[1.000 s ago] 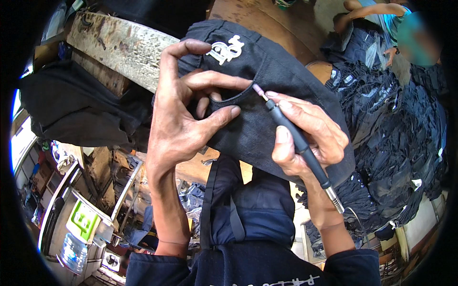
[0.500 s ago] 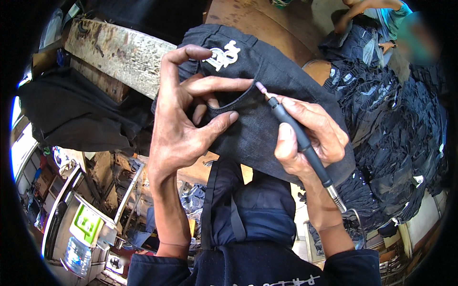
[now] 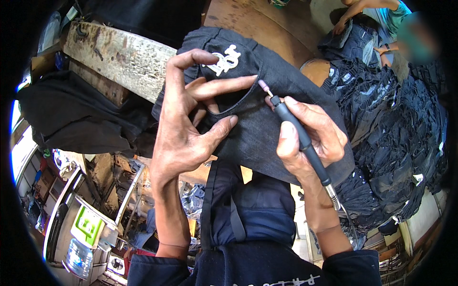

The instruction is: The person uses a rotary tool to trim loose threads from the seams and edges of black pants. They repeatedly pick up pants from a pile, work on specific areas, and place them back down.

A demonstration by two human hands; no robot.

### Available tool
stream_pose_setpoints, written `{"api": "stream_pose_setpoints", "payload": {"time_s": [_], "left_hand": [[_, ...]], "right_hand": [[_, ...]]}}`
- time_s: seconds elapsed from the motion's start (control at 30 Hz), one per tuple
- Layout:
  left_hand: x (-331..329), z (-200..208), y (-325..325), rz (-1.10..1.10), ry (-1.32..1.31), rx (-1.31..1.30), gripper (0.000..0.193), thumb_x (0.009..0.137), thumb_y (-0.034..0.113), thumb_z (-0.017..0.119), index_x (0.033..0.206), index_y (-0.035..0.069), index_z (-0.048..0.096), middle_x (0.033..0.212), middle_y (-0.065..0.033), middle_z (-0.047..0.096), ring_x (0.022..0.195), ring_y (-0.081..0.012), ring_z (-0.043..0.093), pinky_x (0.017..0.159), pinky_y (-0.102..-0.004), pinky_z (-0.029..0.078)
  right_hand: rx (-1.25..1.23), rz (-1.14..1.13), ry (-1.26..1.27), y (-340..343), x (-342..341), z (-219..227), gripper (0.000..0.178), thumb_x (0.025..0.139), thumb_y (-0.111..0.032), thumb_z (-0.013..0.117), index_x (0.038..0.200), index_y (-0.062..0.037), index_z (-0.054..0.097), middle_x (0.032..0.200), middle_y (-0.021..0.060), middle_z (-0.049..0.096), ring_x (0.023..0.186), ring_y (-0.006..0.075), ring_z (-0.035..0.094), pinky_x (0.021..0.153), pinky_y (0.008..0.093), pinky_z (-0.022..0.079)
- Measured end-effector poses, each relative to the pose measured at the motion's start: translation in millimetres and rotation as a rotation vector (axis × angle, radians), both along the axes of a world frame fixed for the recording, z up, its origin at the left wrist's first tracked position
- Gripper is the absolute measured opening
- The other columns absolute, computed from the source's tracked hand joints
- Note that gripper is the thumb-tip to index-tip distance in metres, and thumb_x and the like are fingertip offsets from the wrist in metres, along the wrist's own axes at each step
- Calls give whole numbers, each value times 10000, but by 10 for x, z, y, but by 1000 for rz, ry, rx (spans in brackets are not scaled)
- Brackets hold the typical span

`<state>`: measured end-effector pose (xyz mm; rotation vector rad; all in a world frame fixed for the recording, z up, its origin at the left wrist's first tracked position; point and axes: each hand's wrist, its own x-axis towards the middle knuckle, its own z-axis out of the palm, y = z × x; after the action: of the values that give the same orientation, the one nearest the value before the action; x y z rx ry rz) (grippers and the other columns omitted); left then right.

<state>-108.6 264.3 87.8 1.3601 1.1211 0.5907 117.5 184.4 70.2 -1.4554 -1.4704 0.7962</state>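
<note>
Your left grip is spread over the black garment, which lies under both of your grips. Its thumb rests on the cloth just below the curved pocket edge, while one finger stretches along the pocket opening, and others are curled at the opening. Whether they pinch the edge, I cannot tell. The bent forefinger reaches up to the left side of the white print, which is above the opening.

Your right grip is closed around a dark, pen-shaped tool, with the thumb on one side and the fingers on the other. The pink tip of this tool points up and to the left, near the stretched finger of your left grip, at the end of the pocket edge. I cannot tell whether it touches the cloth. From the tool's metal end, below your right grip, a thin cord goes down.

To the upper left of your left grip, a worn wooden plank runs behind the garment; directly left of this grip is a black cloth. To the right of your right grip there is a large heap of dark clothes, and above this heap another person has a hand on some clothes.
</note>
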Motion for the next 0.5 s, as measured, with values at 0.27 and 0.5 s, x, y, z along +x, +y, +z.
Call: {"api": "stream_pose_setpoints", "payload": {"time_s": [0.27,0.5], "left_hand": [[19,90,23,-37,107,-30,726,745,-68,802,1450,57,680,1474,-32,582,834,-130,526,740,-272,472],[11,43,10,-51,111,32,801,828,-14,861,1478,58,398,1397,-103,749,654,-29,423,603,-173,344]], "right_hand": [[-35,-35,12,0,7,-4,315,991,10,692,1296,85,686,1124,264,791,1035,316,822,929,365,661],[23,-167,37,58,-71,-79,283,863,-4,781,1134,76,776,979,216,818,861,286,836,769,341,672]]}}
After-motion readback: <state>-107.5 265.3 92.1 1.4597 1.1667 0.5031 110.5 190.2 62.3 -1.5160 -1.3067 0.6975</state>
